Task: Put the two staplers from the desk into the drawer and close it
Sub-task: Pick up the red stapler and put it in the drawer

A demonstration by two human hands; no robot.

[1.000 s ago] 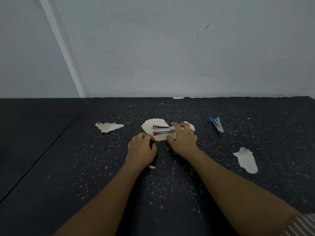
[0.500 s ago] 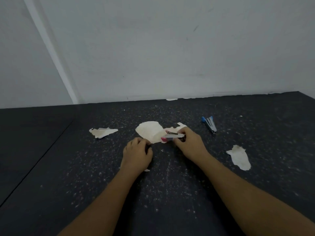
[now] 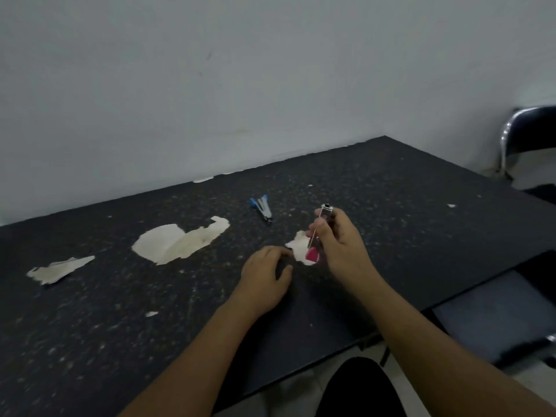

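My right hand point(image 3: 340, 245) grips a small red-and-silver stapler point(image 3: 317, 236), lifted off the black desk point(image 3: 391, 206) and held nearly upright, red end down. My left hand point(image 3: 264, 275) rests on the desk as a loose fist, just left of it, holding nothing. A blue-and-silver stapler point(image 3: 261, 207) lies flat on the desk beyond both hands. An open drawer point(image 3: 496, 314) with a dark inside sticks out from under the desk's right front edge, below and right of my right hand.
Several pale patches of peeled surface point(image 3: 180, 242) mark the desk top. A grey wall runs behind the desk. A black chair with a chrome frame point(image 3: 523, 139) stands at the far right. My dark-clothed knee point(image 3: 361, 389) shows below the desk edge.
My right hand lifted the red stapler off the pale patch and turned it upright. The view swung right, bringing the desk's right edge, the open drawer and the chair into sight.
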